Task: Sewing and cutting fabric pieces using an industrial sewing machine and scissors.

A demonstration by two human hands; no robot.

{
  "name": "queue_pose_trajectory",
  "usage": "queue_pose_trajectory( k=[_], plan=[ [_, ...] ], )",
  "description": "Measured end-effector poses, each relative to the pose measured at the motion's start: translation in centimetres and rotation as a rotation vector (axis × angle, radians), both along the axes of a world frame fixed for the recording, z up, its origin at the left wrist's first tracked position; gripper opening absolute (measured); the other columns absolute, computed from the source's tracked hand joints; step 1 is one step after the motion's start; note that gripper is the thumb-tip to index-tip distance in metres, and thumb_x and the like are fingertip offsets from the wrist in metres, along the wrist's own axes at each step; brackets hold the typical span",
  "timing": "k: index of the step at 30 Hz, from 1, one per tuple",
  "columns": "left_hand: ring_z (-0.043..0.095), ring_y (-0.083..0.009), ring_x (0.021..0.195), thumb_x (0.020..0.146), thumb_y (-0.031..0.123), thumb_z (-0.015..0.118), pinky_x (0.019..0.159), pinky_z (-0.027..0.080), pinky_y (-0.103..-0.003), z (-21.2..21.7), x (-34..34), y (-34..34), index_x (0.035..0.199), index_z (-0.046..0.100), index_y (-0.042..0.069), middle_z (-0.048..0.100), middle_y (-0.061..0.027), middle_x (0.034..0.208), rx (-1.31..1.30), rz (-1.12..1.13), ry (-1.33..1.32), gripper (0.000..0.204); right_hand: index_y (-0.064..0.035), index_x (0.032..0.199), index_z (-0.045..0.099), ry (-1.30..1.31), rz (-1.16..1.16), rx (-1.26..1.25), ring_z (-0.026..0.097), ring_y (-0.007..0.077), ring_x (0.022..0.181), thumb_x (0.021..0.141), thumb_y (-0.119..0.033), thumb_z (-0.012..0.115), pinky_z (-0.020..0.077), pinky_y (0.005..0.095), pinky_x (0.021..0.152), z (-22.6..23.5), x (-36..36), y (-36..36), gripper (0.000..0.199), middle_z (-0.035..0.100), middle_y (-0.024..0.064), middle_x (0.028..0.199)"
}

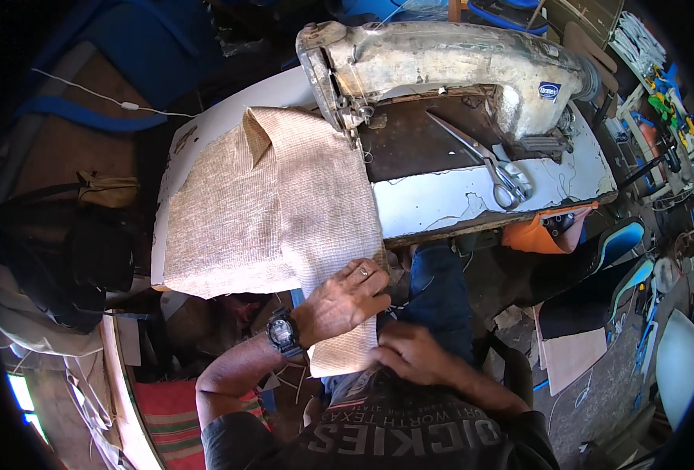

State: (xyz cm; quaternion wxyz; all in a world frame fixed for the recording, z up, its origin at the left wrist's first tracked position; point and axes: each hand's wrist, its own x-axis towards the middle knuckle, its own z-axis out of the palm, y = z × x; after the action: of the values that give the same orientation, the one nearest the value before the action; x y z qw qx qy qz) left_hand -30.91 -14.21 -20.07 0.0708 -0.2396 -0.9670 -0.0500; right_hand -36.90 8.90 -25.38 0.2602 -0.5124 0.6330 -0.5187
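A beige woven fabric piece point(229, 211) lies over the left part of the sewing table and hangs off its front edge toward my lap. One flap of it is folded back near the far side. My left hand point(345, 299), with a ring and a dark wristwatch point(283, 332), is closed on the right edge of the hanging part. Closer to my body, my right hand point(413, 351) pinches the same edge near the lower corner; some of its fingertips are hidden. The sewing machine point(441, 59) stands beyond, its needle area point(353, 121) beside the fabric's far right edge.
Metal scissors point(484, 160) lie on the white tabletop point(433, 200) under the machine arm. An orange pouch point(546, 229) hangs below the table's right front edge. Black bags point(100, 258) are at the left. Flat boards point(574, 352) and loose cords cover the floor at right.
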Motion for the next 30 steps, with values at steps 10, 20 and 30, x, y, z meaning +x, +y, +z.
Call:
queue_pose_trajectory(
  k=[10, 20, 30],
  plan=[
    [0.062, -0.0292, 0.123, 0.079, 0.005, 0.075, 0.097, 0.063, -0.041, 2.6, 0.0, 0.4, 0.097, 0.070, 0.008, 0.055, -0.0106, 0.119, 0.251, 0.131, 0.016, 0.019, -0.0076, 0.134, 0.070, 0.869, -0.492, -0.092, 0.050, 0.0383, 0.146, 0.085, -0.009, 0.083, 0.0422, 0.0579, 0.118, 0.8, -11.5, -3.9, 0.051, 0.061, 0.0125, 0.147],
    [0.070, -0.0301, 0.109, 0.082, 0.002, 0.077, 0.090, 0.066, -0.040, 1.0, -0.4, -0.9, 0.107, 0.073, 0.007, 0.063, -0.0119, 0.112, 0.391, 0.073, -0.027, 0.026, -0.0111, 0.136, 0.072, 0.999, -0.260, -0.206, 0.052, 0.0329, 0.147, 0.088, -0.015, 0.079, 0.0458, 0.0546, 0.121, -0.3, -12.6, -7.5, 0.049, 0.063, 0.0067, 0.150],
    [0.054, -0.0352, 0.148, 0.104, 0.034, 0.073, 0.127, 0.040, -0.054, 0.6, -1.8, -12.6, 0.143, 0.072, 0.010, 0.061, -0.0167, 0.155, 0.353, 0.597, 0.014, 0.045, -0.0018, 0.117, 0.079, 0.932, -0.233, -0.298, 0.062, 0.0308, 0.133, 0.085, -0.005, 0.082, 0.0550, 0.0501, 0.112, 0.6, -12.3, -8.0, 0.032, 0.073, 0.0100, 0.134]
  ],
)
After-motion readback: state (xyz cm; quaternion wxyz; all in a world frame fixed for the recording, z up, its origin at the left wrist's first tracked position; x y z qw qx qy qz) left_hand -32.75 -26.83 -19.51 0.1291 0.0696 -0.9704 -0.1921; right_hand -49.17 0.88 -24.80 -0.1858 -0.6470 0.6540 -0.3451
